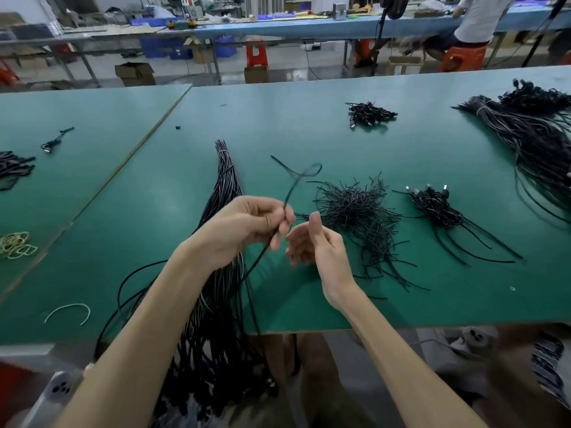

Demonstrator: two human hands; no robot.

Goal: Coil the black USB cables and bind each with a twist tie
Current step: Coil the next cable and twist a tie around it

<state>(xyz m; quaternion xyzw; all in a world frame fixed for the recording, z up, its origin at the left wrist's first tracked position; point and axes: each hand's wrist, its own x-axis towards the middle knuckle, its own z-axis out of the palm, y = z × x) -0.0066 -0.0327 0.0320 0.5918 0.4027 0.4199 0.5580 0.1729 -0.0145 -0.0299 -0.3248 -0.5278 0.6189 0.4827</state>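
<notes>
Over the table (309, 134), cable (290, 193) near-to-far, tip looped

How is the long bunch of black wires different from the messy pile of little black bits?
The cable bundle has long strands lying side by side; the twist tie pile has short pieces crossing every way. The bundle is tied near its far end; the pile is loose. The bundle hangs off the table; the pile lies wholly on it. Both are black.
</notes>
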